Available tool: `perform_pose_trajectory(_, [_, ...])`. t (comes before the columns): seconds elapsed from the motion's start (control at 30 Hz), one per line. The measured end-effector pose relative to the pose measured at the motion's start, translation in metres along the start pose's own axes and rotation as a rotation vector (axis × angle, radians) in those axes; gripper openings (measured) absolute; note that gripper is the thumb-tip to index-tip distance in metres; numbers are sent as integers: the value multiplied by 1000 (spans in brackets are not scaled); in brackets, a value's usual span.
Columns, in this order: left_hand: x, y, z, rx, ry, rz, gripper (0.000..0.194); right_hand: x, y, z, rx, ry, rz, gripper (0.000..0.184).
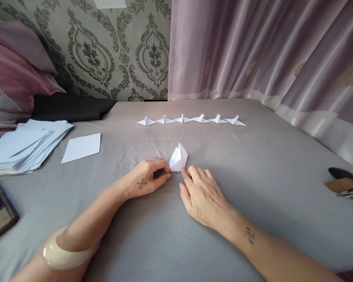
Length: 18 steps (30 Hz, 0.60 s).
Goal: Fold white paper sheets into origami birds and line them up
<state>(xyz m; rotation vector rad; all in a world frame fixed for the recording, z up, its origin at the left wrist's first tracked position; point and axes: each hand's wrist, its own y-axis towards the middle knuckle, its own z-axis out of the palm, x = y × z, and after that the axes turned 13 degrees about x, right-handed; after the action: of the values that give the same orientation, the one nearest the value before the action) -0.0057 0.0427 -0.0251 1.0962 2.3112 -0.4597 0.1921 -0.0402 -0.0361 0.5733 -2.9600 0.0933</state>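
A partly folded piece of white paper (179, 158) stands on the grey cloth in front of me, one pointed flap raised. My left hand (147, 176) pinches its lower left corner between thumb and fingers. At the lower right edge, the index fingertip of my right hand (204, 194) presses on the paper; the other fingers are loosely spread and the thumb is apart from it. Beyond both hands, several folded paper cranes (182, 118) sit side by side in a row, their wing tips close together or touching.
To the left lie a single white sheet (81, 147) and a thick stack of paper (23, 147), with black fabric (73, 106) behind. A phone (0, 211) rests at the left edge, keys (351, 192) at the right. Purple curtains (253, 47) border the grey cloth (164, 235).
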Motion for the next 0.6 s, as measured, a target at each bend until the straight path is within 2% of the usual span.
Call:
perform_pose_trajectory(0.13, [-4, 0, 1, -22, -149, -87, 9, -4, 1, -1, 2, 15, -10, 44])
perform_pose_trajectory(0.23, [-3, 3, 3, -82, -251, -121, 13, -6, 1, -1, -10, 32, -23, 40])
perform_pose_trajectory(0.43, [1, 12, 9, -135, -382, -225, 23, -6, 2, -3, -21, 79, -54, 34])
perform_pose_trajectory(0.6, [-1, 12, 10, -165, -435, -275, 24, -6, 4, -4, -27, 102, -89, 31])
